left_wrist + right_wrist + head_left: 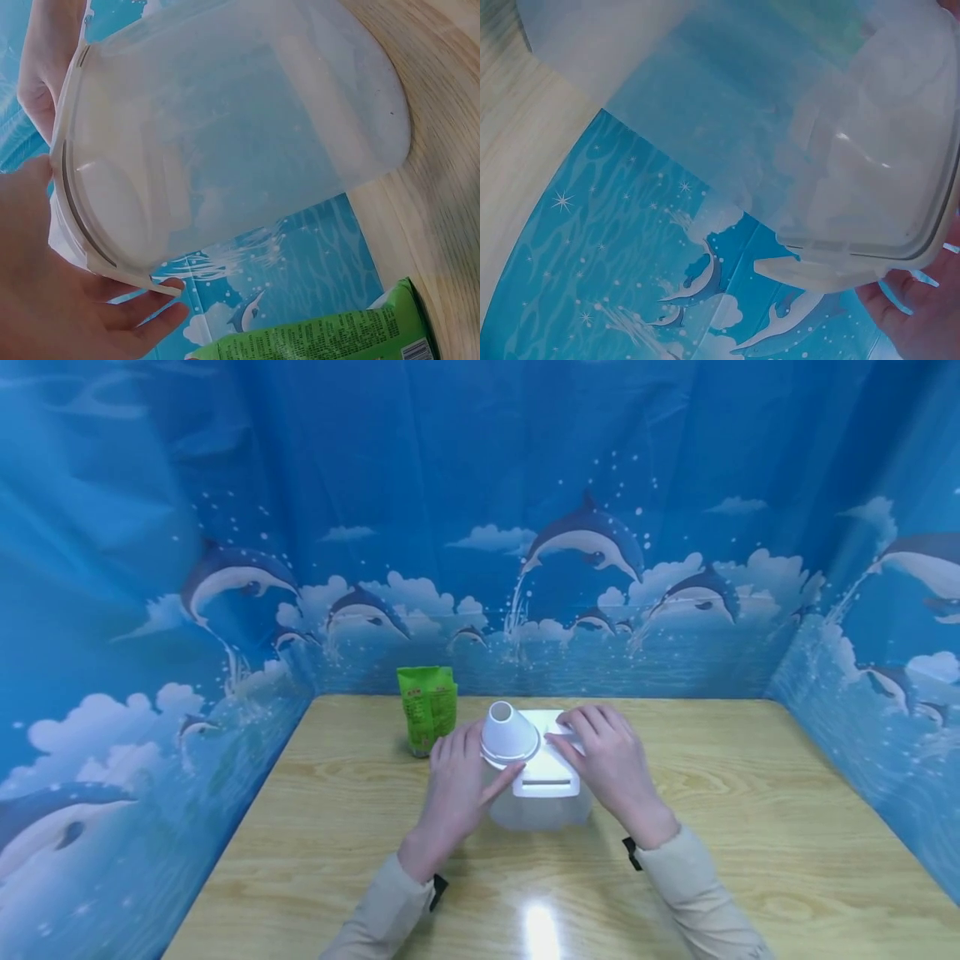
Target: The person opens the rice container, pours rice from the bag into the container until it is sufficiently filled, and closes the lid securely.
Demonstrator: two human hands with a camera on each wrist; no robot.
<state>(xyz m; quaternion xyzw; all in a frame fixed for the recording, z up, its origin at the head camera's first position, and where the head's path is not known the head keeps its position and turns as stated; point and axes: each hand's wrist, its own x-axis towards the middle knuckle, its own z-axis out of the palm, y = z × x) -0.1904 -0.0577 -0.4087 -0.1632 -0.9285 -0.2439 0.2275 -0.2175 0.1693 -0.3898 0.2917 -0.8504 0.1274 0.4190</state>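
Observation:
A translucent plastic storage container [538, 814] with a white lid [551, 767] stands upright on the table. A white cone-shaped spout [511, 737] rises from the lid's left part. My left hand [456, 781] grips the lid's left side beside the cone. In the left wrist view its fingertips curl at a side flap [135, 277], the thumb at the lid's edge. My right hand [617, 764] holds the lid's right side, thumb on top. A white side flap [806, 274] hangs outward near its fingers in the right wrist view. The lid's top is hidden in both wrist views.
A green printed bag [428, 708] stands at the back, left of the container. Under everything is a light wooden table [712, 810]. A blue dolphin-print curtain [465, 485] encloses the back and both sides.

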